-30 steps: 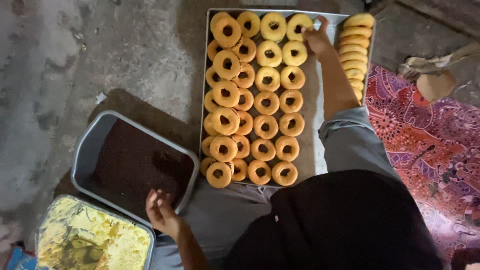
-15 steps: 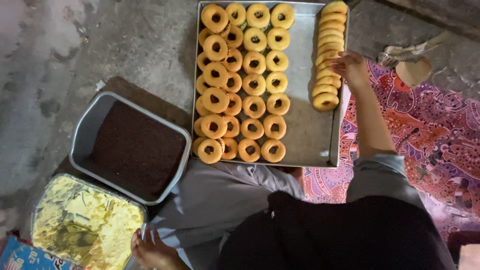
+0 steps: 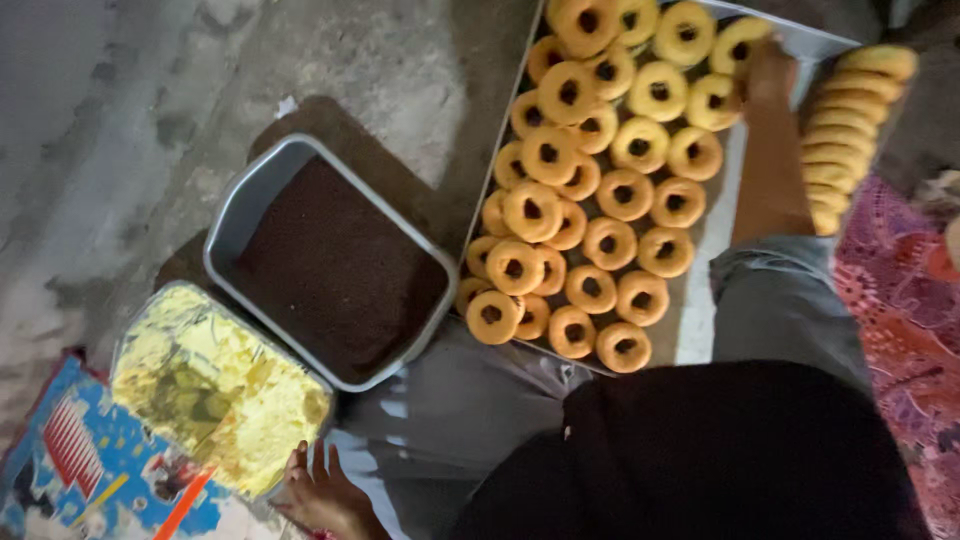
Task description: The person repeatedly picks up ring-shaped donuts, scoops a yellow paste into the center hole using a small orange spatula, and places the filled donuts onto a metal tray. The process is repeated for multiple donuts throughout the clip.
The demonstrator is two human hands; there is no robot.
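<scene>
My right hand (image 3: 770, 65) reaches to the far corner of a metal tray (image 3: 712, 235) and lies on a ring doughnut (image 3: 742, 40). Blur hides whether the fingers grip it. The tray holds several rows of golden doughnuts (image 3: 600, 200), some overlapping. Along its right edge stands a leaning stack of doughnuts (image 3: 845, 140). My left hand (image 3: 315, 490) is low at the bottom edge, fingers spread and holding nothing, beside a clear container of yellow shreds (image 3: 215, 385).
A grey tub (image 3: 232, 215) filled with dark brown sprinkles sits left of the tray. A blue printed box (image 3: 70, 470) lies at the bottom left. A red patterned cloth (image 3: 900, 300) covers the floor at the right. My grey and black clothing fills the bottom.
My right hand has gone from the stacked doughnuts at the tray's right edge back to the doughnuts in the far corner. The view has swung closer and to the left.
</scene>
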